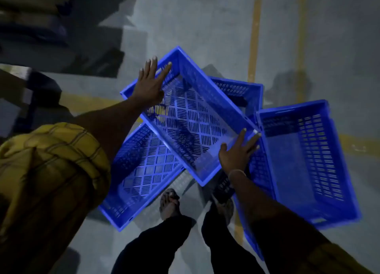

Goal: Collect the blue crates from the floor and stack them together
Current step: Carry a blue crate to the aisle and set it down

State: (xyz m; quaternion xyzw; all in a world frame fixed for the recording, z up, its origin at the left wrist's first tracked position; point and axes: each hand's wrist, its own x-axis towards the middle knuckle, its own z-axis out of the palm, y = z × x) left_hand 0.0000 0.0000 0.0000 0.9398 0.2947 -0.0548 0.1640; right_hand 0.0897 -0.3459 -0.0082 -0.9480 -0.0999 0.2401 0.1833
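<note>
Here my left hand (149, 84) lies flat, fingers spread, on the far rim of the top blue crate (191, 117), and my right hand (238, 150) presses its near corner, neither gripping. It sits askew across three other empty crates (144, 170) on the floor (195, 26). Next, I judge, comes squaring it to nest.

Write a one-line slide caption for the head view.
Left hand and right hand hold the top blue crate at opposite ends, above other blue crates on the grey floor.
</note>
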